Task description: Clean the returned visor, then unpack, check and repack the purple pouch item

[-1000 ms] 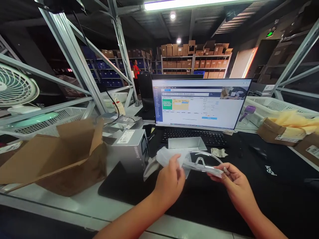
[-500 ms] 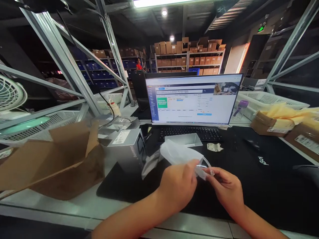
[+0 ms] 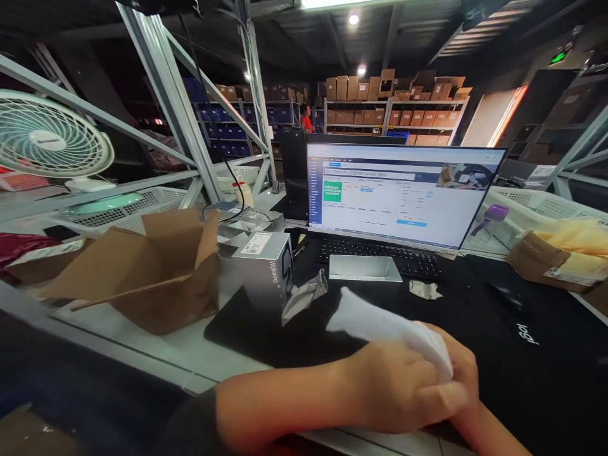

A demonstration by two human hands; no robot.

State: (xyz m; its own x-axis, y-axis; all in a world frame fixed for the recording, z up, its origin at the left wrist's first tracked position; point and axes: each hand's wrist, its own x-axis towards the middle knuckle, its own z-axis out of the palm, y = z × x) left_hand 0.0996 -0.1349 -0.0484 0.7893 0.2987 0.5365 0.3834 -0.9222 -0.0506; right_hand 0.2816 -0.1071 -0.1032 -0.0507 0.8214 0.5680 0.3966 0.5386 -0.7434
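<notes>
Dim warehouse w/ metal racking and shelves of cardboard boxes at the top centre of the frame; in front, a packing bench covered by a black desk mat (image 3: 546,380). Centre: lit monitor (image 3: 403,193) over a dark keyboard (image 3: 380,253). Centre left: an open brown cardboard carton (image 3: 142,272) w/ creased flaps, next to it a grey, sharp-edged product box (image 3: 268,266). Upper left: white desk fan (image 3: 47,136).

Lower centre right, the person's left hand (image 3: 394,389) is closed over the right hand (image 3: 463,373), both pressed together around a white cloth pouch (image 3: 384,323); soft, matte, limp, its free end sticking out toward the centre of the frame. Whatever is inside can't be seen. Right fingers are mostly hidden, so their exact grip can't be told.

Judgement: wrapping goes best w/ light, even pressure, fabric kept smooth and the bundle held low over the mat, so nothing slips out of the open end.
</notes>
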